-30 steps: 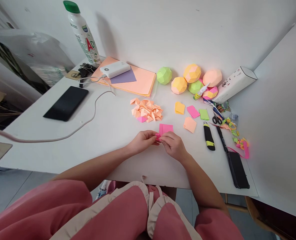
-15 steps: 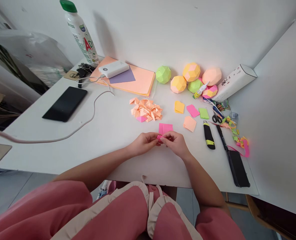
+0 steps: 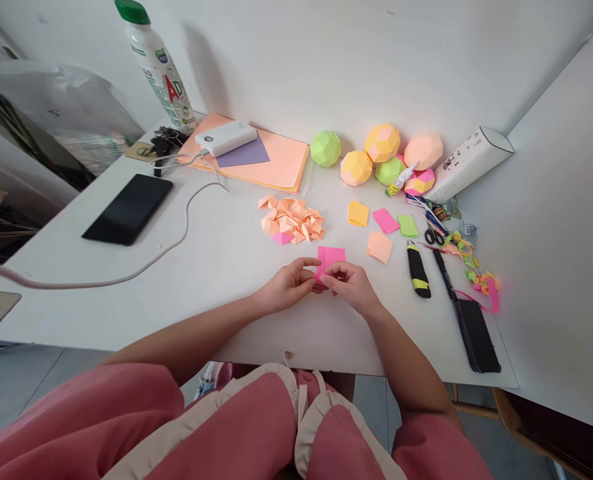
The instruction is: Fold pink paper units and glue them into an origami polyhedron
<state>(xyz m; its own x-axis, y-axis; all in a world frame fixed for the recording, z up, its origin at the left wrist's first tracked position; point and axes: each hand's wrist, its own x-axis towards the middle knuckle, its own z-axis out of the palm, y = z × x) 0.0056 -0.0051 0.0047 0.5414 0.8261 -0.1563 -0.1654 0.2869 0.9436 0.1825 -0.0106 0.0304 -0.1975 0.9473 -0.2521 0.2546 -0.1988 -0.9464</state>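
Near the table's front edge, my left hand (image 3: 291, 285) and my right hand (image 3: 349, 285) meet around a small pink paper piece, both pinching it between thumb and fingers. Its folds are mostly hidden by the fingertips. Just behind the hands lie pink paper squares (image 3: 333, 255). A heap of folded peach paper pieces (image 3: 292, 219) with one pink piece at its front sits beyond my left hand. Small stacks of orange (image 3: 359, 213), pink (image 3: 385, 221), green (image 3: 407, 225) and peach paper (image 3: 379, 247) lie beyond my right hand.
Faceted paper balls (image 3: 356, 167) stand against the wall. At the right are scissors (image 3: 433, 237), a cutter (image 3: 419, 270), a pen and a black phone (image 3: 477, 337). A tablet (image 3: 129, 209), a cable, a power bank (image 3: 226, 138) on paper sheets and a bottle (image 3: 163, 77) are at the left.
The fingers of my left hand have lifted and spread slightly around the pink piece. The view has shifted slightly; the things on the table are otherwise the same.
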